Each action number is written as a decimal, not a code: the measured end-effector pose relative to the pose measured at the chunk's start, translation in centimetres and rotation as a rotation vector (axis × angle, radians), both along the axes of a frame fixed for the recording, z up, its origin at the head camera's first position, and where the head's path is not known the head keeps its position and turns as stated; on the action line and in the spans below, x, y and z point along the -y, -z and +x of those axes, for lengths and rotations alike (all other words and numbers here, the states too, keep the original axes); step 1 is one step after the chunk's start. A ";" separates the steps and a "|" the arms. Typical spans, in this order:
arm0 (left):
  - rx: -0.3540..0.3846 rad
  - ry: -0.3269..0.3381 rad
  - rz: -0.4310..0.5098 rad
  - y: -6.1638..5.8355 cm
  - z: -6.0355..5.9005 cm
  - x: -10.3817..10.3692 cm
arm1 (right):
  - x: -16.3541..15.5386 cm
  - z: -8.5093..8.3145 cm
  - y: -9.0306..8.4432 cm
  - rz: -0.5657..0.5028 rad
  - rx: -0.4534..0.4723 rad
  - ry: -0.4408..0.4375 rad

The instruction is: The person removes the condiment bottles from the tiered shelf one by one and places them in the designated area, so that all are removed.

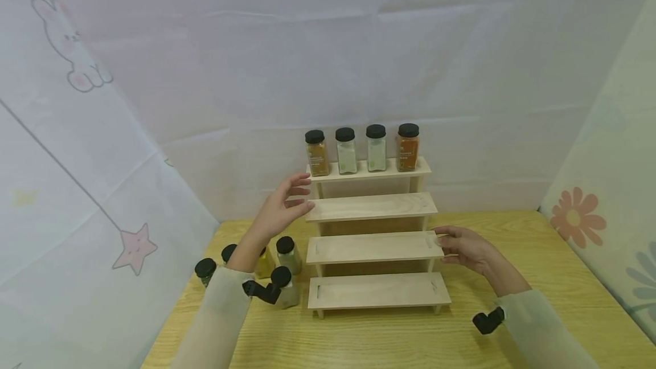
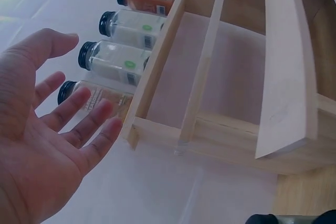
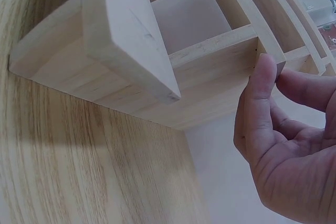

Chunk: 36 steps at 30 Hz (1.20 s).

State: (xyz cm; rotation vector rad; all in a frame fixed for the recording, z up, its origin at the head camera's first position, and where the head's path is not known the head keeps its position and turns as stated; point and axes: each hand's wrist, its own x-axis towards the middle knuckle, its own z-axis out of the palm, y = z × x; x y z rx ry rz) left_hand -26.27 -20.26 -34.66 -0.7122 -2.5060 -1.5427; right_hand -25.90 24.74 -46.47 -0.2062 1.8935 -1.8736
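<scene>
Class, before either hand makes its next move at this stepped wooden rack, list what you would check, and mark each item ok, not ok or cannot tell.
1. Left hand free, holding nothing: ok.
2. Right hand steadying the stepped wooden rack at its right end: ok, fingertips on the third step's edge.
3. Four spice jars upright on the top step: ok.
4. Lower three steps bare: ok.
5. Loose jars on the table, left of the rack, within reach: ok.
6. Jar lids tight: cannot tell.

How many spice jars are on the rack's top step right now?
4, in one row on the top step: orange-brown jar at the left end, two pale jars in the middle, reddish jar at the right end. Other jars stand on the table.
</scene>
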 end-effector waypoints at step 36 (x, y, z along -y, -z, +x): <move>0.046 -0.042 0.146 -6.1 -5.9 -0.7 | 0.1 0.1 0.1 -0.001 -0.005 0.004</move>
